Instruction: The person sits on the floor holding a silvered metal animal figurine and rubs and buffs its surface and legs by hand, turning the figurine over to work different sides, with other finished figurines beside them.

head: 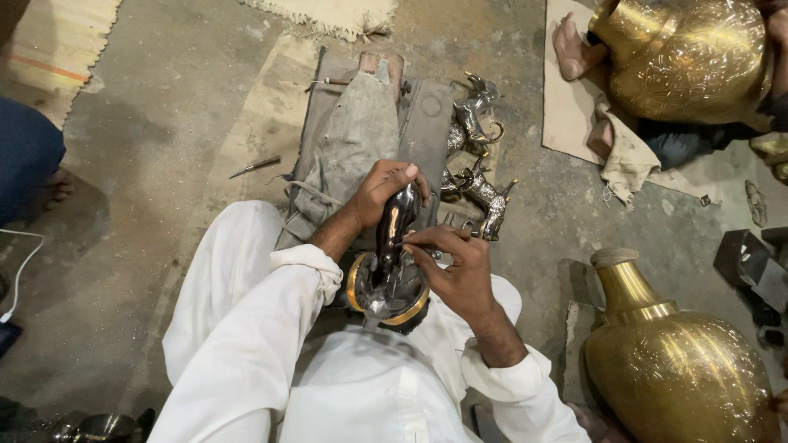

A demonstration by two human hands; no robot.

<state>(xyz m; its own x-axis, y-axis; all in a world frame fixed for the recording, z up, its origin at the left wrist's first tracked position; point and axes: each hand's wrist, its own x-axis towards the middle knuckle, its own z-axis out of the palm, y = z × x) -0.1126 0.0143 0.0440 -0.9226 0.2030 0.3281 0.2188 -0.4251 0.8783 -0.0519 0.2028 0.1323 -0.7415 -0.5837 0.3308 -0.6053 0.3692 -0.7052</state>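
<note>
A dark, shiny metal figurine (392,246) with a round brass-rimmed base (414,308) rests in my lap. My left hand (384,189) grips its upper end, fingers wrapped over the top. My right hand (455,264) pinches a thin tool whose tip touches the figurine's side. Both sleeves are white. The tool itself is mostly hidden by my fingers.
Several silvery animal figurines (476,156) lie on the floor beside a grey cloth-covered block (353,139). A slim tool (254,167) lies to the left. Large brass vases stand at lower right (677,369) and upper right (689,57), where another person's foot (568,45) shows.
</note>
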